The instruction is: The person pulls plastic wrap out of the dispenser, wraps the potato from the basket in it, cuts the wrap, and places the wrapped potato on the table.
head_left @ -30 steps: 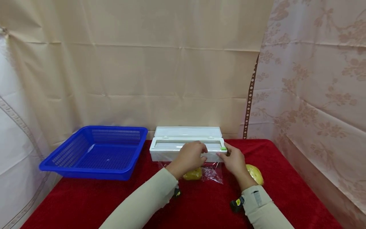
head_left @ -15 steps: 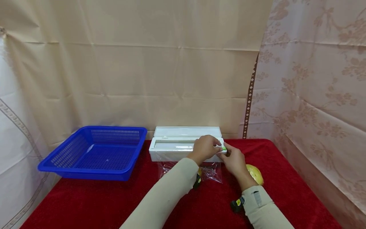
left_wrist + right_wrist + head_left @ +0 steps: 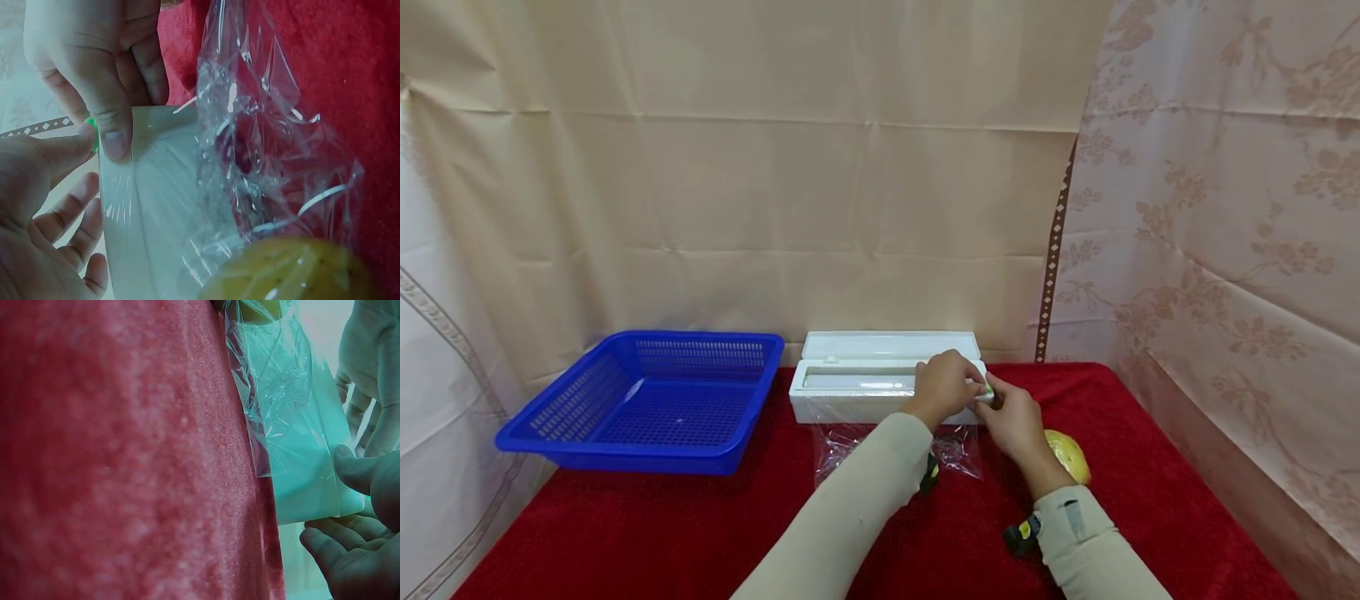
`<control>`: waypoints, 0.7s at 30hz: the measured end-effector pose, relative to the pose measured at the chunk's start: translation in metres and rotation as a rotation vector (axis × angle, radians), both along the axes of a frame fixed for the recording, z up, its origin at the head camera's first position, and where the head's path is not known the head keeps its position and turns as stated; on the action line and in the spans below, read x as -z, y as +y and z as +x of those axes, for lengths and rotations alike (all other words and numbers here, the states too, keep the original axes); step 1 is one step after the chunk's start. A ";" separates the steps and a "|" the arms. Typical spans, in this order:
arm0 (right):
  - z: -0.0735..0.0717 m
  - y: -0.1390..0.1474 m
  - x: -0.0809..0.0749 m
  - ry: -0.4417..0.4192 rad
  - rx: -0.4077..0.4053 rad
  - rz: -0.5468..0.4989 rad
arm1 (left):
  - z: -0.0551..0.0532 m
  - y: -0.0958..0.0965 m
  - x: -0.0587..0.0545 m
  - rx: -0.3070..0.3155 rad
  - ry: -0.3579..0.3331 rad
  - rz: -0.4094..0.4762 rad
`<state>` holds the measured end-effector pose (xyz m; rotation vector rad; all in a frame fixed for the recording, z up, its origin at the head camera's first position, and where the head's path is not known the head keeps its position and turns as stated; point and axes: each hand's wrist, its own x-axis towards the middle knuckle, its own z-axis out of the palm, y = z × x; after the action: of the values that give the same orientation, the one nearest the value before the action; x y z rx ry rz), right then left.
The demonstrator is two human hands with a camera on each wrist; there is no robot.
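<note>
A white cling film dispenser box (image 3: pixel 831 408) stands at the middle back of the table, its lid raised. My left hand (image 3: pixel 949 387) is at the box's right end, thumb and finger pinching the green slide cutter (image 3: pixel 94 134). My right hand (image 3: pixel 1018 425) grips the same end, thumb on the front face in the left wrist view. Clear cling film (image 3: pixel 838 450) hangs from the front edge onto the red cloth. A yellow potato (image 3: pixel 294 275) lies at the film in the left wrist view; my left arm hides it from the head view.
A blue plastic basket (image 3: pixel 677 412) stands to the left. Another yellow potato (image 3: pixel 1067 457), shiny as if wrapped, lies beside my right wrist. Red cloth (image 3: pixel 647 533) covers the table, and a beige curtain (image 3: pixel 760 208) hangs behind.
My left hand has moved right along the dispenser to the green slide cutter at its right end. My right hand stays on that end.
</note>
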<state>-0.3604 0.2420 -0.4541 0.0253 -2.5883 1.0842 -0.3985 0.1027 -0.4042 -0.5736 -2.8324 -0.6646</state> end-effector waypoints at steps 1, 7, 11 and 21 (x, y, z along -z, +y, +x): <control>0.000 0.000 0.000 0.004 -0.001 -0.002 | 0.000 -0.001 -0.001 -0.005 -0.004 -0.004; 0.001 0.000 -0.001 0.034 -0.019 0.005 | 0.001 -0.005 -0.001 -0.035 0.005 -0.075; 0.001 0.001 -0.001 0.048 -0.023 0.010 | 0.001 -0.007 0.000 -0.038 0.034 -0.098; 0.001 0.002 0.002 0.052 -0.018 0.014 | 0.002 -0.011 0.001 -0.026 0.138 -0.173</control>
<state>-0.3598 0.2439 -0.4561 0.0799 -2.5539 1.0576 -0.3965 0.0916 -0.4051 -0.5848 -2.7788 -0.3618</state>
